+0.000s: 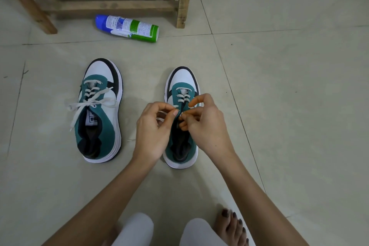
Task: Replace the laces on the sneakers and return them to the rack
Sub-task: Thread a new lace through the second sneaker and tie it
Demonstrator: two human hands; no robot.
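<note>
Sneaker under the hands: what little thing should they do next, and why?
Probably pull the lace through the next eyelet. The left hand and right hand both pinch it near the top of the sneaker, where only the lower rows show crossed; the other sneaker is already laced.

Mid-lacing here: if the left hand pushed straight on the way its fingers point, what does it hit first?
Most likely the right hand: the left hand points across the sneaker tongue toward those fingertips, almost touching. Depth is unclear, so the lace between them may come first.
</note>
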